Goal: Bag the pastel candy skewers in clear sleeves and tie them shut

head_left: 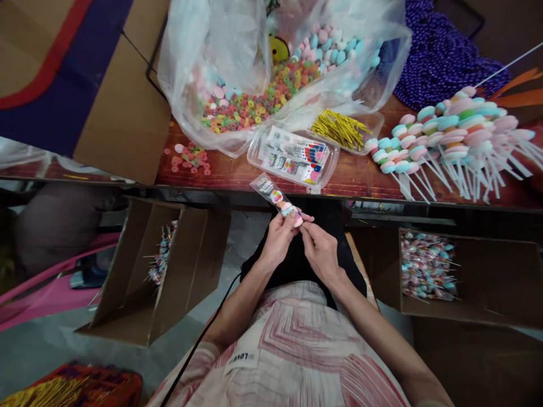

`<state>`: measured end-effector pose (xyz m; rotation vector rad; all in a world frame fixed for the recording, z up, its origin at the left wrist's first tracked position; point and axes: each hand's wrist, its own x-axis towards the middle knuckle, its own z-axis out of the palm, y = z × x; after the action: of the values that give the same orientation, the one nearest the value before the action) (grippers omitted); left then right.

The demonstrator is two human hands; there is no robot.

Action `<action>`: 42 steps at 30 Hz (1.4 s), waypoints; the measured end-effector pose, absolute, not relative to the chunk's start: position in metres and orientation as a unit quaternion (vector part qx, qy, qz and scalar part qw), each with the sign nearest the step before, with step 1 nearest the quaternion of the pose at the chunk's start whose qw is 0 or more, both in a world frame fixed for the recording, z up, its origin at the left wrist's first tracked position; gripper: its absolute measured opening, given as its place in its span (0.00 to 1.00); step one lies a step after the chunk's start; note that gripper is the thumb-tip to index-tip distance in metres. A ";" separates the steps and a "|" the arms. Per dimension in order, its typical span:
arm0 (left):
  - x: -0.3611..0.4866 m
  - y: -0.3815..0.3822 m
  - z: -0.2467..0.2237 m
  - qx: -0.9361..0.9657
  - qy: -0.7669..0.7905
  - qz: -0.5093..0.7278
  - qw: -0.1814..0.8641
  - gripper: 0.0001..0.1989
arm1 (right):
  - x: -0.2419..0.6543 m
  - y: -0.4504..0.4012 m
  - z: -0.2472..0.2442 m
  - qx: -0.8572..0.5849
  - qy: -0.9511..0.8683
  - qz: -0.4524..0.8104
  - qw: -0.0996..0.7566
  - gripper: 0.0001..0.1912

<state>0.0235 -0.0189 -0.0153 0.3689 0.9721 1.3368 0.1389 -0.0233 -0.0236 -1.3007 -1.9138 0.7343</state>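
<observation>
"LOVE", upside down, on the shirt [314, 350].

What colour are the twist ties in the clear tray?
The twist ties are shiny yellow-gold, best seen in the head view.

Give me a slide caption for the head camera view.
The left hand holds candy in a printed wrapper, the right hand at its lower end, beside a wooden table.
</observation>
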 end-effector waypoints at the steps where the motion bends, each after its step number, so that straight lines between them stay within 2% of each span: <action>1: 0.023 -0.019 -0.015 0.165 0.427 0.589 0.666 0.18 | 0.137 -0.023 -0.022 -0.506 -0.725 0.300 0.359 0.12; 11: 0.003 -0.006 -0.015 0.133 0.452 0.625 0.622 0.18 | 0.132 -0.025 -0.011 -0.512 -0.704 0.349 0.347 0.13; 19: 0.014 -0.011 -0.015 0.158 0.426 0.622 0.638 0.18 | 0.120 -0.016 -0.013 -0.521 -0.616 0.460 0.370 0.12; 24: 0.001 -0.006 -0.013 0.117 0.437 0.640 0.621 0.17 | 0.130 -0.019 -0.013 -0.524 -0.616 0.476 0.346 0.11; 33: 0.001 -0.003 -0.013 0.093 0.433 0.677 0.588 0.12 | 0.129 -0.022 -0.014 -0.526 -0.556 0.518 0.382 0.13; 42: 0.007 -0.006 -0.013 0.101 0.417 0.667 0.609 0.13 | 0.129 -0.020 -0.011 -0.506 -0.531 0.563 0.381 0.13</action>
<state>0.0066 -0.0058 -0.0129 0.2343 0.9636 1.5418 0.1295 -0.0196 -0.0113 -1.2919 -1.3554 1.4359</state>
